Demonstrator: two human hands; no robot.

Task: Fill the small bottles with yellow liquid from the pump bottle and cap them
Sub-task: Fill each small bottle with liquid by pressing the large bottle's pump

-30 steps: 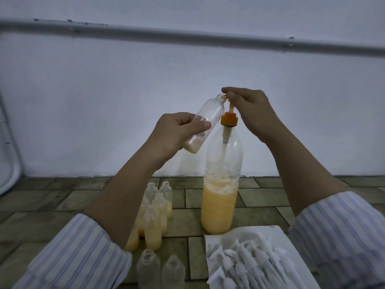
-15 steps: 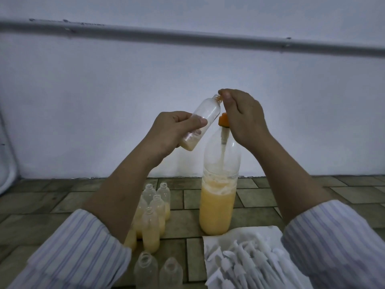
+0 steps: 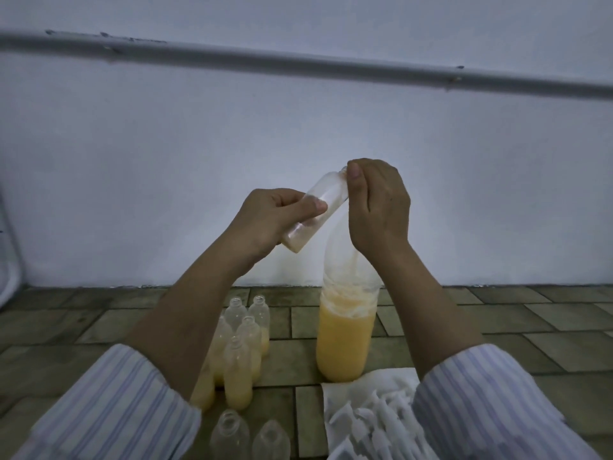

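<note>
1. My left hand (image 3: 277,220) held one small bottle (image 3: 315,215) in the air, thumb and curled fingers wrapped round its lower half. The bottle was tilted, base down toward the left and neck up toward the right, with a little yellow liquid pooled at its base.
2. My right hand (image 3: 378,207) sat on top of the pump bottle (image 3: 346,327), fingers curled down over the pump head, which they hid. The thumb tip lay against the small bottle's neck. I could not tell how the hidden fingertips lay on the pump.
3. The small bottle's mouth was right by that hand, at the top of the pump bottle; the spout itself was out of sight.
4. The pump bottle stood upright on the tiled floor (image 3: 497,327), yellow liquid filling about its lower half, with foam on top.
5. To its left stood a cluster of filled bottles (image 3: 238,376), uncapped and part full of yellow liquid, partly behind my left forearm.
6. Nearer me, at the bottom edge, stood two empty bottles (image 3: 230,436).
7. On the right, white caps (image 3: 374,423) with pointed tips lay heaped on a white sheet (image 3: 335,391), just beside the pump bottle's base.
8. Striped sleeves (image 3: 119,410) covered both arms near the elbows.
</note>
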